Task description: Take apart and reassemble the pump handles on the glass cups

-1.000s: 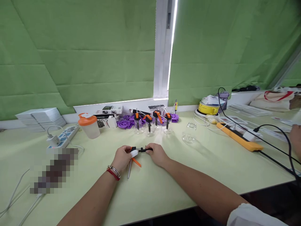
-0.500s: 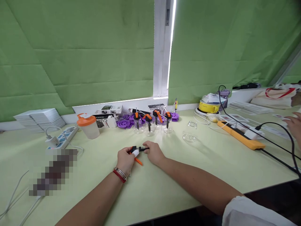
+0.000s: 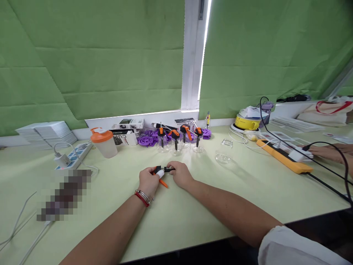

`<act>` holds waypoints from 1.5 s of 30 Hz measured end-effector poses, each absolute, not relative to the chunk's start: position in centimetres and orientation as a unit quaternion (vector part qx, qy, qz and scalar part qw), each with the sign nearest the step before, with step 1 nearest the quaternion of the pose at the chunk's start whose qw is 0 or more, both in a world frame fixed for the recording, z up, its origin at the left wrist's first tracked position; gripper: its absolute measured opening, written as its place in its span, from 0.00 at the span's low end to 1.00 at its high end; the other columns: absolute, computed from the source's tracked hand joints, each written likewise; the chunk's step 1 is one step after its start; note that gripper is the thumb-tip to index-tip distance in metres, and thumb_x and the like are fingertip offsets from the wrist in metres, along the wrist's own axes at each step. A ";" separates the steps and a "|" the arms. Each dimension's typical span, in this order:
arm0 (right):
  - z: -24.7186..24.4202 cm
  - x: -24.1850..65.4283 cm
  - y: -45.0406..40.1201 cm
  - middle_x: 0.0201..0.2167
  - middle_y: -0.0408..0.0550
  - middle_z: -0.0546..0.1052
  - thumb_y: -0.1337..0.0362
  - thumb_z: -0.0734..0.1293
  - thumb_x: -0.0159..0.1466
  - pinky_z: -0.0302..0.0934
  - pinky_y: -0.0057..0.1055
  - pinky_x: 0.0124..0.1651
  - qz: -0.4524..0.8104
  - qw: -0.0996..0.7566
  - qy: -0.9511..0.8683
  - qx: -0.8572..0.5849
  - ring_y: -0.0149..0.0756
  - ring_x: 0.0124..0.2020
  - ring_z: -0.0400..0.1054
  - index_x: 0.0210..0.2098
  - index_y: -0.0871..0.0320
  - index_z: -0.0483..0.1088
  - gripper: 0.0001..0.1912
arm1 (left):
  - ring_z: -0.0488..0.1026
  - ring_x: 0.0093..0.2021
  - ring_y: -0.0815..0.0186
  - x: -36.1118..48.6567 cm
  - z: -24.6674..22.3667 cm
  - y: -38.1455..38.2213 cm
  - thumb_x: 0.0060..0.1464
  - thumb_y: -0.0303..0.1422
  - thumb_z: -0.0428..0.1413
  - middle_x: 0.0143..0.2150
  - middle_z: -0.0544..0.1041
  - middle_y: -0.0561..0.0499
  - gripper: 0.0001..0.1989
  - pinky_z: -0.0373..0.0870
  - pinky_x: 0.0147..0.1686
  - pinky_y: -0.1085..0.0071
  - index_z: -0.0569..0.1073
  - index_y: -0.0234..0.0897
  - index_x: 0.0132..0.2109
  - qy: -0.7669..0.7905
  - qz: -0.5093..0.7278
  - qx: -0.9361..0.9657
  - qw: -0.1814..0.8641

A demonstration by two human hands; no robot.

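Observation:
Over the pale green table, my left hand (image 3: 149,181) is closed on a black and orange pump head (image 3: 162,181), its orange lever pointing down and right. My right hand (image 3: 181,174) pinches the black end (image 3: 169,169) on the other side of the same piece. Behind both hands stand several clear bottles (image 3: 176,148) with black and orange tops. A clear glass bottle without a top (image 3: 224,156) stands to the right.
Purple plastic parts (image 3: 147,140) and boxes (image 3: 127,138) lie along the wall. An orange-lidded shaker (image 3: 106,146) and a white power strip (image 3: 79,154) are left. At right are an orange power strip (image 3: 286,157), cables and another person's hand (image 3: 328,151).
The view has shifted slightly. My hands keep their hold on the black and orange piece. At the right, the other person's hand has moved down and left, beside the orange strip.

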State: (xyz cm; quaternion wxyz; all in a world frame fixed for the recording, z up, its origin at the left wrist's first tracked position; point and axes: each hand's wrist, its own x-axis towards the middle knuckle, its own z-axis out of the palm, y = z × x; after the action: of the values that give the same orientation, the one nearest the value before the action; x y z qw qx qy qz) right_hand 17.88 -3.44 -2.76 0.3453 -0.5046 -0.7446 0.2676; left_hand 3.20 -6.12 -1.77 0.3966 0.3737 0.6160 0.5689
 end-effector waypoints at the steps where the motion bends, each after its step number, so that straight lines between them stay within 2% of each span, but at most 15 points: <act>1: -2.8 17.9 -3.4 0.30 0.42 0.72 0.76 0.62 0.54 0.57 0.28 0.36 0.269 0.347 -0.742 -0.507 0.34 0.33 0.66 0.39 0.54 0.69 0.16 | 0.73 0.32 0.63 3.2 -1.8 -6.1 0.28 0.24 0.66 0.32 0.78 0.45 0.17 0.68 0.35 0.68 0.78 0.30 0.34 0.616 0.569 0.374 0.396; 25: -3.3 17.9 -2.9 0.28 0.40 0.71 0.75 0.63 0.54 0.53 0.26 0.33 0.276 0.352 -0.728 -0.519 0.31 0.30 0.64 0.37 0.53 0.68 0.14 | 0.72 0.31 0.65 3.4 -1.8 -6.0 0.32 0.26 0.64 0.33 0.78 0.44 0.18 0.68 0.34 0.68 0.77 0.28 0.36 0.627 0.558 0.382 0.387; 45: -3.0 17.8 -2.9 0.29 0.40 0.72 0.76 0.65 0.53 0.52 0.25 0.32 0.274 0.346 -0.724 -0.531 0.31 0.31 0.64 0.37 0.53 0.68 0.15 | 0.71 0.30 0.66 3.5 -1.6 -6.0 0.32 0.25 0.64 0.32 0.77 0.45 0.16 0.67 0.33 0.69 0.77 0.28 0.35 0.629 0.561 0.375 0.387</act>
State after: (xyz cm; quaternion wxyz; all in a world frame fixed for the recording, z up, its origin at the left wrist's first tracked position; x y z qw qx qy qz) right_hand 17.80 -2.93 -3.00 0.3462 -0.5305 -0.7238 0.2737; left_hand 3.46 -5.95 -1.61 0.3873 0.3748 0.6286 0.5607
